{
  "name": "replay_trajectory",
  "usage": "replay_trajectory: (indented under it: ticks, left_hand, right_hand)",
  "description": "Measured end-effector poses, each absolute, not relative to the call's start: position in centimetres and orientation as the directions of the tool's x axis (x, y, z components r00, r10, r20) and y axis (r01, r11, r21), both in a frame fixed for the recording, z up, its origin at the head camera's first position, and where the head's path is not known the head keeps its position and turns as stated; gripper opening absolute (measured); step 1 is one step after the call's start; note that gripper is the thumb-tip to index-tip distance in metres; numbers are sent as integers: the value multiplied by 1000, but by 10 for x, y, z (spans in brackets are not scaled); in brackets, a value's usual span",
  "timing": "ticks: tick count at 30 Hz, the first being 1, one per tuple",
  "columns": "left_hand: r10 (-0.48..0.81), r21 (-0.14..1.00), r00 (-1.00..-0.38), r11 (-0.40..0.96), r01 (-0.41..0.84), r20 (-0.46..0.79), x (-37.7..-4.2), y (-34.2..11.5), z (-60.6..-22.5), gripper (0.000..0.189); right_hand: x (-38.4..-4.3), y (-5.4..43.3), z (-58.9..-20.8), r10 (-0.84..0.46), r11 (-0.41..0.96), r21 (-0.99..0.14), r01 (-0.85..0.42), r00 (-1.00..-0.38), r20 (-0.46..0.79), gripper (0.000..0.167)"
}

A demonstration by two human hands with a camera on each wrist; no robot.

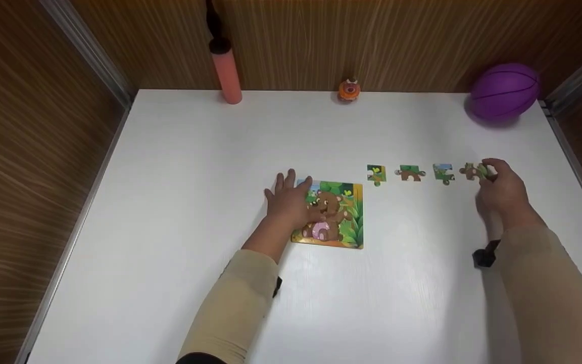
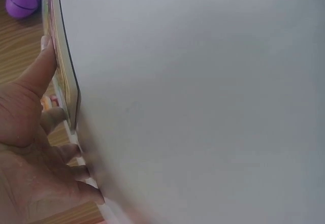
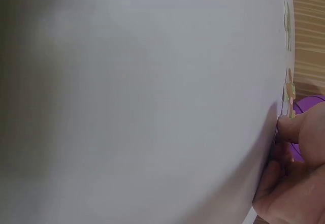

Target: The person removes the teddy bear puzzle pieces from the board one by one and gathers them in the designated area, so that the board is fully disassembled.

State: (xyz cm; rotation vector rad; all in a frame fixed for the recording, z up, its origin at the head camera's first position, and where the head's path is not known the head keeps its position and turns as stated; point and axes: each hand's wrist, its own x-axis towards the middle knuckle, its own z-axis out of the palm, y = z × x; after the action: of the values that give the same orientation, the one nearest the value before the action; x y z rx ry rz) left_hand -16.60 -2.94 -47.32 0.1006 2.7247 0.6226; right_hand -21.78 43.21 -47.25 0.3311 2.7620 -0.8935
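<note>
My left hand (image 1: 287, 206) lies with spread fingers over the left edge of a square bear puzzle board (image 1: 352, 217). Its thumb (image 2: 43, 64) presses along the board's side in the left wrist view. Off to the right, my right hand (image 1: 506, 191) pinches the right end of a brown-and-green puzzle piece (image 1: 470, 171) between thumb and index finger, the other fingers curled under. Three more pieces stretch leftward in a row: one with blue sky (image 1: 442, 172), one brown and green (image 1: 410, 173), and one with a yellow patch (image 1: 376, 173).
Along the back edge of the white table (image 1: 170, 202) stand a pink pump (image 1: 227, 76), a small orange toy figure (image 1: 349, 91) and a purple ball (image 1: 505, 92). Wood-grain panels (image 1: 291, 45) rise behind the table and at both sides.
</note>
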Motion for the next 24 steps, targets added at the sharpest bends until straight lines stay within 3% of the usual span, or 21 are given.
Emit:
replay_trajectory:
  ticks: [10, 24]
  left_hand:
    - [144, 455, -936, 891, -19, -322, -167, -28, -476, 105]
    - [144, 455, -935, 890, -21, -324, -168, -28, -474, 102]
  right_hand:
    - [-217, 435, -470, 121, 809, -532, 249, -957, -264, 61]
    - [-212, 421, -473, 227, 766, -559, 318, -947, -227, 75]
